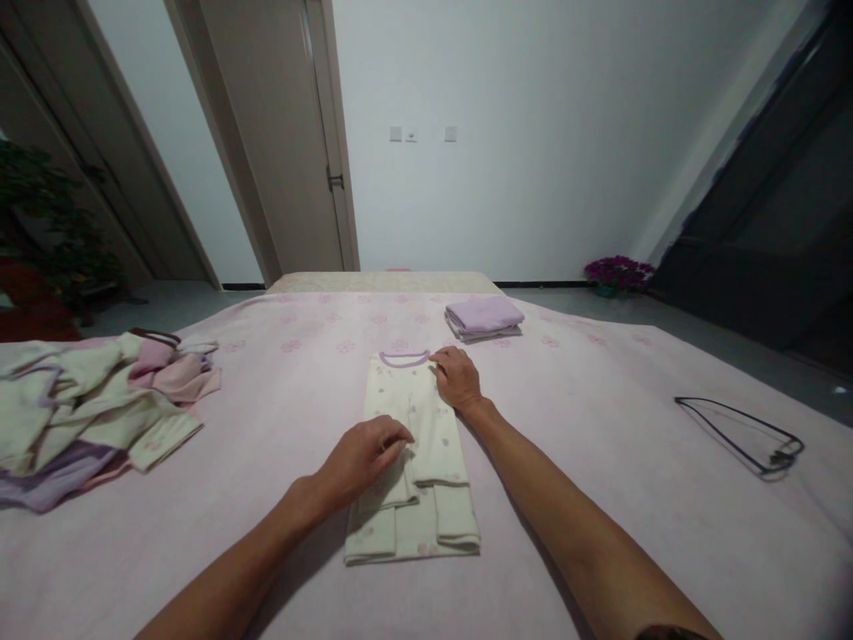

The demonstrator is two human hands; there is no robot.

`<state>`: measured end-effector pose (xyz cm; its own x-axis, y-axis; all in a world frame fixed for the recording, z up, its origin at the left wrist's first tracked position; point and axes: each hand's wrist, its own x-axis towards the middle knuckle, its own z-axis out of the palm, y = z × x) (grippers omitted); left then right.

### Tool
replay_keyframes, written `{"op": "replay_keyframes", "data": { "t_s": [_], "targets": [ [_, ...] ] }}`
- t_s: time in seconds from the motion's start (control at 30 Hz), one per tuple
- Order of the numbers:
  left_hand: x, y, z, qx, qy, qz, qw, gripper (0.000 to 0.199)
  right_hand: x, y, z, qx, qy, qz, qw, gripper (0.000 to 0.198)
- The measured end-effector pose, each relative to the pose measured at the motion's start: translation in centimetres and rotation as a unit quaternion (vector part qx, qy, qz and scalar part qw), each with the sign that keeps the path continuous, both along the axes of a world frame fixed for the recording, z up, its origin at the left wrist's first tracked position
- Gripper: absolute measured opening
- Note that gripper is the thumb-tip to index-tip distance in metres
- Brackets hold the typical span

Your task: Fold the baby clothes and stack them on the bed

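A cream long-sleeved shirt (426, 462) with small printed motifs and a lilac neckband lies in front of me. Its sides and sleeves are folded inward, making a narrow strip with the collar away from me. My right hand (457, 378) is at the far right shoulder, thumb and fingers closed together on the fabric beside the neckband. Over the middle of the shirt, my left hand (373, 449) rests on the folded sleeve, its fingers loosely bent and the thumb apart from them. Whether its fingertips press the cloth is hard to make out.
A heap of crumpled clothes (86, 409) lies at the left on the pink flowered cover (280, 551). Behind the shirt, to the right, sits a folded lilac and grey stack (485, 318). A thin dark wire-like frame (739, 436) lies at the right.
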<state>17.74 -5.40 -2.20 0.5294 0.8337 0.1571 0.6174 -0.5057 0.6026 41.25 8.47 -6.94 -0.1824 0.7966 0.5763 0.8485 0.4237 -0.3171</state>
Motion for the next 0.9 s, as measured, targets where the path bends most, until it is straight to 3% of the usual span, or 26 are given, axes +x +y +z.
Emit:
{"op": "replay_keyframes", "data": {
  "t_s": [0.17, 0.3, 0.4, 0.5, 0.73, 0.9],
  "targets": [
    [0.2, -1.3, -1.6, 0.045, 0.042, -0.021, 0.998, 0.02, -0.4, -2.5, 1.0, -0.001, -0.007, 0.085, 0.996, 0.036],
    [1.0, -2.3, -1.2, 0.063, 0.092, -0.024, 0.993, 0.014, -1.1, -4.5, 1.9, -0.039, -0.021, 0.212, 0.976, 0.042],
    [1.2, -2.7, -1.0, 0.058, 0.113, 0.004, 0.992, 0.01, -1.5, -5.7, 2.0, -0.045, -0.053, 0.266, 0.962, 0.038],
    [1.1, -2.8, -1.2, 0.053, 0.12, 0.03, 0.991, 0.01, -1.7, -6.1, 1.6, -0.047, -0.058, 0.287, 0.955, 0.031],
    [1.7, -2.7, -1.0, 0.026, 0.115, 0.074, 0.99, 0.03, -1.5, -6.0, 1.1, -0.054, 0.108, 0.274, 0.954, 0.03],
    [3.1, -2.4, -0.7, -0.006, 0.115, 0.117, 0.986, 0.042, -2.0, -6.0, 0.7, -0.061, 0.076, 0.293, 0.951, 0.033]
  ]
}}
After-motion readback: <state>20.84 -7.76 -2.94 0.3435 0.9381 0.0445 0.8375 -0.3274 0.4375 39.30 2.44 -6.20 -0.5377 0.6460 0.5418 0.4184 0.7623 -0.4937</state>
